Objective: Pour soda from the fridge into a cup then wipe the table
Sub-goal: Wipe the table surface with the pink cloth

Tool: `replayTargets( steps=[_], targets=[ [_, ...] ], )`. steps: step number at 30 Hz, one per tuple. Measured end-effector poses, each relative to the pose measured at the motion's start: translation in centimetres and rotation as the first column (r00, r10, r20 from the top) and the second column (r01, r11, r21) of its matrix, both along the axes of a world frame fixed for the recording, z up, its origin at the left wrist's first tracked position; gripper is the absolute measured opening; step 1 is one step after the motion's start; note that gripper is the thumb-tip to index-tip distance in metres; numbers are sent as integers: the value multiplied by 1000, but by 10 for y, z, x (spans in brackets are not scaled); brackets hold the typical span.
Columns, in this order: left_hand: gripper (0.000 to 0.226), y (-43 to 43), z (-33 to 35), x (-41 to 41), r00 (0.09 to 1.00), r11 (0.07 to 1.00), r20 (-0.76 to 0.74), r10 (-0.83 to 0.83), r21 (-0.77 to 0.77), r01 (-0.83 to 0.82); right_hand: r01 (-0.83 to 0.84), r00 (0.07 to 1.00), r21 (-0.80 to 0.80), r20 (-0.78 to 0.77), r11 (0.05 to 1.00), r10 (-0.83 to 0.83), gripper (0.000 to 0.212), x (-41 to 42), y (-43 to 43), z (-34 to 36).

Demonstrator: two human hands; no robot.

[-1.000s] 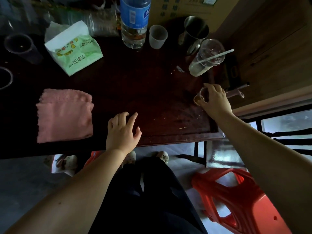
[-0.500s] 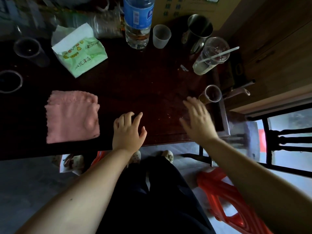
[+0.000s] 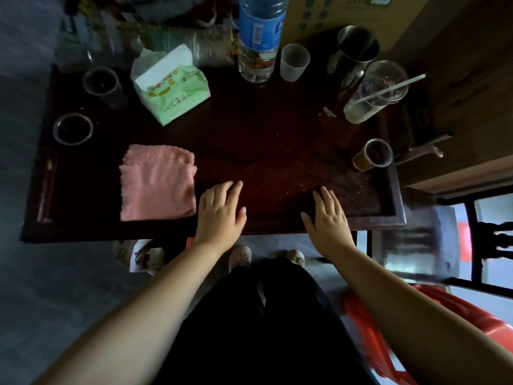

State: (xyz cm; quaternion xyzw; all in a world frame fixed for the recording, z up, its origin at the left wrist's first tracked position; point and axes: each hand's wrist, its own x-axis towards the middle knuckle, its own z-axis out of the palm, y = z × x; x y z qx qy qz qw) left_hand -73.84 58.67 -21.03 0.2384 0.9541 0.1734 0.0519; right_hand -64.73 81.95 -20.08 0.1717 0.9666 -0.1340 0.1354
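while left hand [image 3: 219, 215], right hand [image 3: 329, 219] lie flat, empty, clear cup [image 3: 373, 156] holds amber dregs.

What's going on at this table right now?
A person is at a dark wooden table with both hands open at its front edge, holding nothing. The left hand is right beside a folded pink cloth. The right hand is well clear of the small glass, which holds a little brownish drink and stands near the table's right edge. The cloth lies neatly folded, so the wiping does not seem to have started yet.
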Motion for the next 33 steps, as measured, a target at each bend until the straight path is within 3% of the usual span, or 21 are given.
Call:
replayTargets(
  steps=[6,10,15,18,24,33],
  targets=[
    [80,-65,-4,-24,964,957,66,256,-157,-243,-1,1000,0,-4,1000,1,64,2,-2,1],
    [85,-88,-8,-37,971,945,108,216,-273,-180,-7,1000,3,-4,1000,7,64,2,-3,1],
    [72,-88,-13,-41,973,912,97,209,-377,-158,-13,1000,2,18,1000,13,64,2,-4,1],
    [79,-75,-10,-40,957,912,122,264,-356,-206,-8,1000,9,18,1000,8,65,3,-5,0],
    [70,-11,-3,-34,889,872,194,415,-364,-328,-7,1000,29,-2,1000,7,72,4,-6,-3],
    [75,59,-1,-33,911,925,278,304,-316,-212,-11,999,58,-39,998,13,76,3,-5,-7]
  ],
)
